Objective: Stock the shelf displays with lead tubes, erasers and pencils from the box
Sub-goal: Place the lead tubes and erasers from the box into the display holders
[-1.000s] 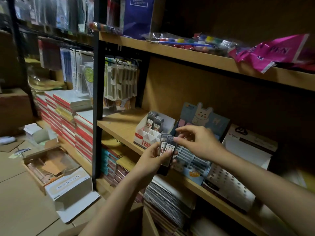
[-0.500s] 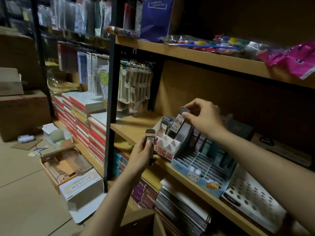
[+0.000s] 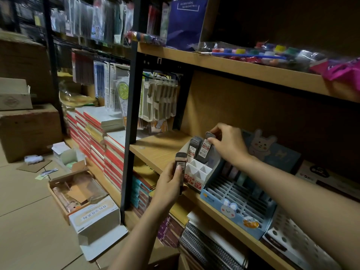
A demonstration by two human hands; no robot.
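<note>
Dim stockroom, brown floor (image 3: 25, 221) strewn with cartons: an open cardboard box (image 3: 78, 193) of packets near the rack's foot, a white box (image 3: 97, 217) lying just beside it, big brown cartons (image 3: 29, 129) stacked at far left. Black metal upright (image 3: 130, 114) carrying wooden shelves; stacks of red-edged notebooks (image 3: 93, 137) to its left, hanging blister packs (image 3: 159, 100) behind. On the middle shelf (image 3: 159, 149), a white display box (image 3: 196, 172) with triangular cells, touching a blue bunny-printed display tray (image 3: 239, 201) with slotted rows, mostly bare. Right hand (image 3: 229, 145) over the white display's back row, fingertips pinched together on the top of a lead tube (image 3: 205, 149), tilted, lower end down among the tubes already standing there. Left hand (image 3: 169, 186) lower, in front of the shelf edge, fingers and thumb wrapped tight around a second lead tube (image 3: 180, 164), held upright. Upper shelf (image 3: 243, 71) carrying bagged paint pots (image 3: 263, 53) and a pink packet (image 3: 342, 71). Spiral pads (image 3: 212, 248) stacked below.
</note>
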